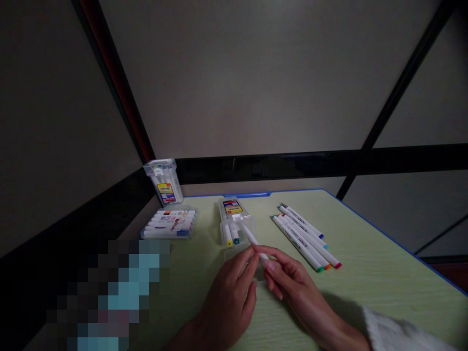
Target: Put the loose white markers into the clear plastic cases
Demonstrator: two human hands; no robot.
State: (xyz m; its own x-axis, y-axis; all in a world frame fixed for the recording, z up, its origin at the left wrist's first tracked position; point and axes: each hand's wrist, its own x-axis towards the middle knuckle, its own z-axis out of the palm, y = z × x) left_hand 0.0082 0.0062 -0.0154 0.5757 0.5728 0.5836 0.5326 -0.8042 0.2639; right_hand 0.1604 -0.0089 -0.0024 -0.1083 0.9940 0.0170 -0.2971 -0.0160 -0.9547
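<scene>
1. Pinching a white marker (251,238), the right hand (298,285) has its thumb and fingers close around it. The marker is tilted, with its far end at the mouth of a clear box (233,207).
2. The left hand (226,297) has its fingertips by the same marker and its thumb away from it. Whether it grips too, one cannot tell.
3. The box lies on its side. Inside are a yellow-capped marker (227,233) and a teal-capped marker (234,233). There seems to be room for more.
4. To the right, at least five loose markers (305,244) lie in a bunch on the green table (365,253).
5. So things look partway: two in, one at the mouth, a bunch out. Going in or coming out is hard to tell.
6. To the left lies a flat marker pack (170,224). Behind it stands a tall, full-looking box (166,191).
</scene>
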